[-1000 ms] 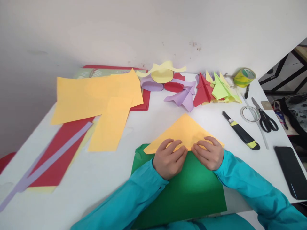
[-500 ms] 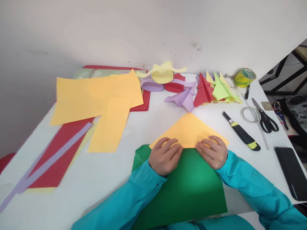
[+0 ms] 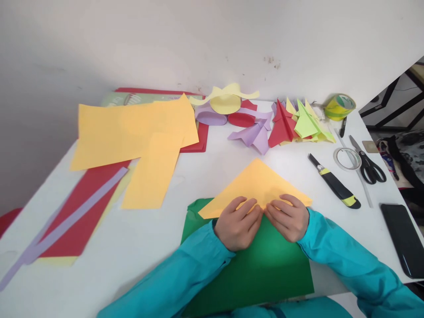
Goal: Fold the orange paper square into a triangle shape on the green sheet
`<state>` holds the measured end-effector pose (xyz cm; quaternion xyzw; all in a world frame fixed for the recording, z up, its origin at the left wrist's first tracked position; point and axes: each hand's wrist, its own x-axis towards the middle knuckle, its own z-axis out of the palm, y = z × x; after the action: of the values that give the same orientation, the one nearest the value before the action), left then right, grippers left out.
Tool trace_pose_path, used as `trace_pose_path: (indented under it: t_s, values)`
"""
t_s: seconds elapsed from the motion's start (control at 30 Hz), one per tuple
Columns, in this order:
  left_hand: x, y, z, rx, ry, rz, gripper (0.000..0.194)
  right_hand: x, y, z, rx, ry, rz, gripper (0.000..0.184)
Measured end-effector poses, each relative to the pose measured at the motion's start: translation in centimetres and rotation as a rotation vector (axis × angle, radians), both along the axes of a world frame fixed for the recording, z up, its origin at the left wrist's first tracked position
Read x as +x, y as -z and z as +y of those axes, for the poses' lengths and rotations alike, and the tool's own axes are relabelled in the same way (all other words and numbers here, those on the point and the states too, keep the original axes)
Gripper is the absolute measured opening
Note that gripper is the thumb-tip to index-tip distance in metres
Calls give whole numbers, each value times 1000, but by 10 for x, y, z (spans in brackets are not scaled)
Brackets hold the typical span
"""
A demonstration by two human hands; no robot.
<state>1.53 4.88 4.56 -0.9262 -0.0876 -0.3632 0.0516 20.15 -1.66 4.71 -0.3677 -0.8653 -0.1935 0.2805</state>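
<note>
A folded orange paper triangle lies with its peak pointing away from me, its near edge over a green sheet. My left hand pinches that near edge around its middle, fingers curled and the thumb hidden. Close beside it, almost touching, my right hand pinches the same edge. The fold between the fingertips is partly covered by them. Just beyond the peak lies a purple paper plane.
Orange paper pieces, a red sheet and a purple strip lie left. Red and green paper planes stand at the back. On the right are a utility knife, scissors, tape roll and phone.
Both hands have moved closer together and slightly towards me along the near edge. The orange triangle has shifted with them and turned a little, its left corner now lower.
</note>
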Motion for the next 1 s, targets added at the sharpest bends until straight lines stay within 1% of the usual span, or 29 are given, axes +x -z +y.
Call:
trace_pose_path:
  t_s: [0.17,0.27,0.37,0.53,0.77,1.0]
  values:
    - [-2,-1,1,-8,-31,-15,16,2,-4,2,-2,32,9,19]
    - [-5,-1,5,-2,-44,-33,17,7,-3,2,2,35,-6,20]
    - [-7,-1,10,-9,-57,-52,14,11,-1,3,1,45,-16,18]
    - [-8,-3,14,-7,-48,-47,12,15,3,4,4,47,-14,12]
    - [-20,-4,27,16,-118,-67,14,28,5,8,56,157,0,5]
    - [-24,-7,31,32,-108,-78,14,33,4,10,74,159,9,6]
